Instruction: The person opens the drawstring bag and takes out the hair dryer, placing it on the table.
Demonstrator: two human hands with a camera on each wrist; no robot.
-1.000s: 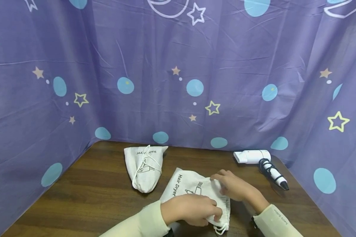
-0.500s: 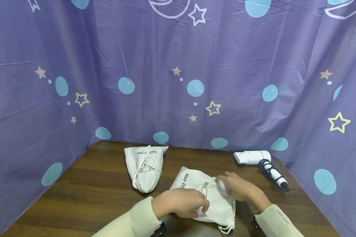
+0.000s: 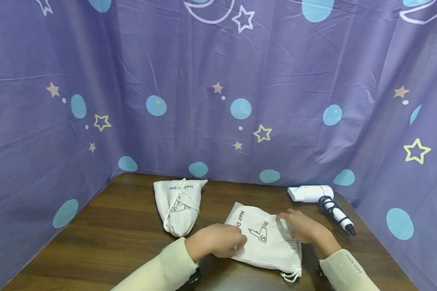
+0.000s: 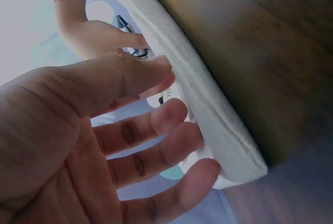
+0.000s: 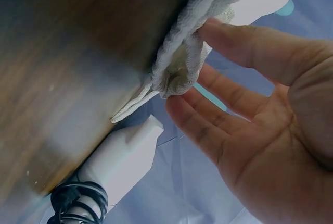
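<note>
A white cloth drawstring bag (image 3: 255,246), printed "Hair Dryer" with a dryer drawing, lies flat on the wooden table. My left hand (image 3: 218,240) is at its left edge; in the left wrist view the loosely bent fingers (image 4: 179,146) rest along the bag's side with the thumb apart from them. My right hand (image 3: 302,228) is at the far right part of the bag, near its mouth. In the right wrist view the thumb (image 5: 229,36) and fingers lie on either side of a fold of cloth at the gathered mouth. A white drawstring (image 3: 293,275) hangs from the near right corner.
Back left on the table (image 3: 94,230) lies another white drawstring bag (image 3: 178,206), bulging, its cord across it. A white hair dryer (image 3: 313,193) with a black cord wound round its handle lies at the back right. A purple curtain (image 3: 189,81) surrounds the table.
The nearer bag has shifted right, together with my right hand. My left hand has moved left and away from the bag's middle, uncovering the printed drawing.
</note>
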